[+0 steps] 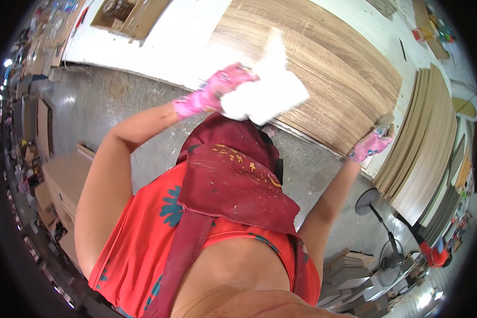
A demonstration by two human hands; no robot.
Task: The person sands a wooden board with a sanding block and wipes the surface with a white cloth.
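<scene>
My left hand (222,87), in a pink patterned glove, is closed on a white cloth (270,95). The cloth hangs bunched over the near edge of a wood-grain board (312,69), and part of it is blurred and washed out by glare. My right hand (372,146), gloved the same way, is at the board's near right corner with its fingers curled. A small greyish-tan thing (385,120) shows at those fingertips, too unclear to name. The board lies flat on a white work table (177,47).
Right of the board stands a stack of wood-grain panels (421,138). An open cardboard box (127,18) sits on the table at the far left. A standing fan (391,254) is on the floor at the lower right, near a person in red (434,255). Cartons (69,177) stand at the left.
</scene>
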